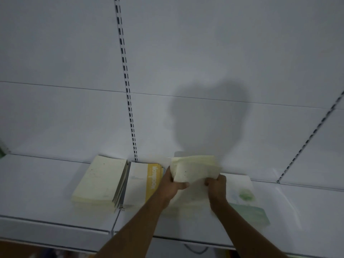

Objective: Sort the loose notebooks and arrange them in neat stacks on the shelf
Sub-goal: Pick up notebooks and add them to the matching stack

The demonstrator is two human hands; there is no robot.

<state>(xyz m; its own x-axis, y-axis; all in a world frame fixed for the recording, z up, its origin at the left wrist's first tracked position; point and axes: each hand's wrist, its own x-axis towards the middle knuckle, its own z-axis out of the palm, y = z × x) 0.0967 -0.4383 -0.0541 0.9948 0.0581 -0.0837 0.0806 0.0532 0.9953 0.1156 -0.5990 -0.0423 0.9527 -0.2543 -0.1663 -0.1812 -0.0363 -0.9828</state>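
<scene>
On the white shelf, both hands lift a cream bundle of notebooks above the middle pile, its long axis running left to right; the left hand and right hand curl their fingers round its near edge. Left of them lie a cream stack and a yellow-banded notebook, both pointing toward the back panel, its vertical lettering blurred, perhaps "Notebook"; a green-printed notebook lies right, with bare shelf either side.

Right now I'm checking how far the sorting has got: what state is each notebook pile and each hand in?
Cream plain-covered notebook stack: flat on the white metal shelf, edges roughly even.
White notebook with yellow band: flat, beside the cream stack.
Pale cream notebook bundle: lifted, tilted, held by both hands.
Green-printed notebook: flat, at the right.
Left hand: grip on bundle.
Right hand: grip on bundle.
</scene>
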